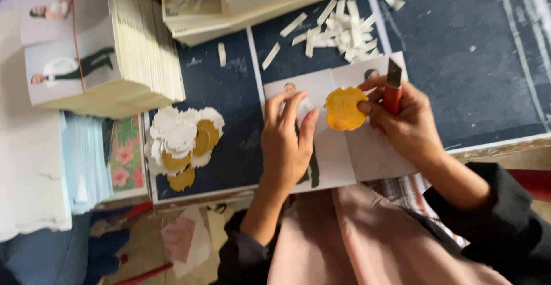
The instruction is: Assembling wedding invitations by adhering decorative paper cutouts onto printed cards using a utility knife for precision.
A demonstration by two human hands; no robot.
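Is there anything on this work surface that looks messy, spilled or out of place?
Yes. White paper strips lie scattered loosely on the dark cutting mat, above the printed sheet. The scalloped cut-outs at left form an untidy, overlapping heap. Nothing looks damaged.

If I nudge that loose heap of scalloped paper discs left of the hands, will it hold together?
Probably not: the scalloped paper discs lie overlapped and unbound, so they would likely slide apart. They look thin, likely light and floppy. The dark cutting mat looks smooth, so little grip.

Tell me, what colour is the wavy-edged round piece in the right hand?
Yellow-orange scalloped disc, seen from the head view.
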